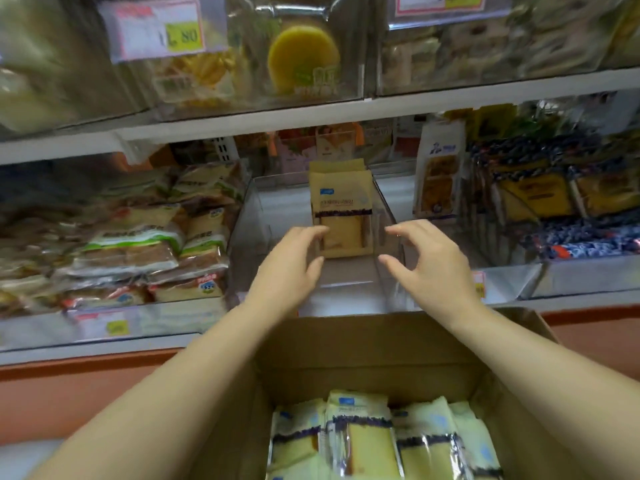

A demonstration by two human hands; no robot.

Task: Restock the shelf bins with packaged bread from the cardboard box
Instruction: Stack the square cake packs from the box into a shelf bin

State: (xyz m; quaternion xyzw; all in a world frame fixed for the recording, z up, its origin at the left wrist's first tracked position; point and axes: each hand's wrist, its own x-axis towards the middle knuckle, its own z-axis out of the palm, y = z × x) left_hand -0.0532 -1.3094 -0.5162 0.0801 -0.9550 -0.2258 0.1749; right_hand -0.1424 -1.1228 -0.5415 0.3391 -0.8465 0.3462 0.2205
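**At the middle shelf, both hands hover around a standing bread pack**

Inside the clear plastic bin in the middle of the shelf, a few yellow bread packs stand upright against the back. The front one faces out, with a small blue logo patch near its top, a dark blueberry-patterned band across its middle and a window showing pale cake below. Its printed lines are too blurred to read.

The left hand reaches into the bin with its fingers spread and gently curved. Its fingertips are at the pack's left edge, but I cannot tell whether they touch it. The right hand is held wide and holds nothing, a little apart from the pack's right side.

Below the forearms sits the open cardboard box, with more of the same packaged bread standing in a row inside.

The bin to the left is piled with green-banded sliced bread packs. To the right lie blue-patterned packets and an upright white pack. On the shelf above, a price tag shows "80" on a yellow-green patch, and beside it is a round yellow cake in clear wrap.
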